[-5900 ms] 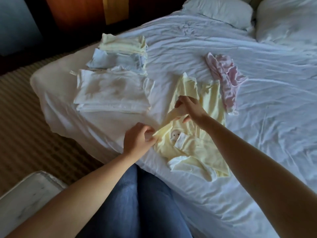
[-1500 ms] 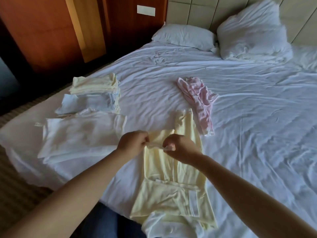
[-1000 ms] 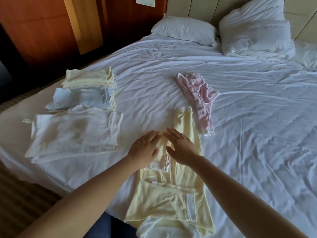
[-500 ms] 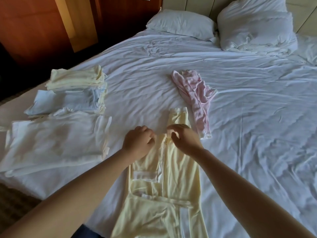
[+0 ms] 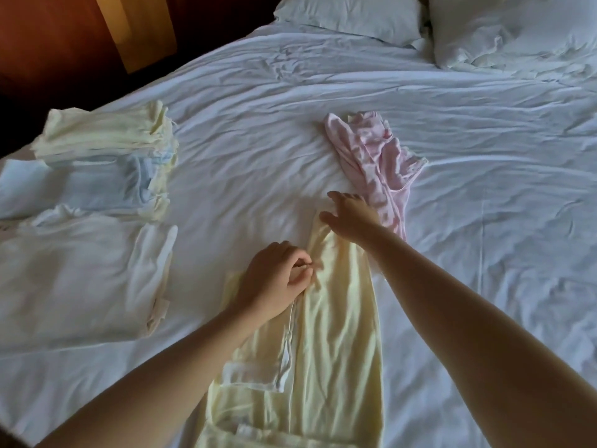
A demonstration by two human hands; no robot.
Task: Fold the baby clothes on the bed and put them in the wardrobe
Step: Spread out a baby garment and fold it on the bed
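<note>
Reached ahead with the right hand (image 5: 350,216) since half a second ago, away from its place beside the left hand (image 5: 276,281). Nearest in, pinching a fold of the yellow garment (image 5: 339,318) with curled left-hand fingers. Flat and straight-fingered at the right hand, resting on that garment's far tip. Lies on the bed (image 5: 484,286) under both hands as a narrow strip, long axis running straight away from the body. Soft, light and limp, likely to wrinkle and slide: probably best taken at the far hem and folded back toward the left hand. Just beyond the right hand, crumpled pink garment (image 5: 374,163). Left of the left hand, folded piles (image 5: 80,270). Farthest off, pillows (image 5: 352,17).
</note>
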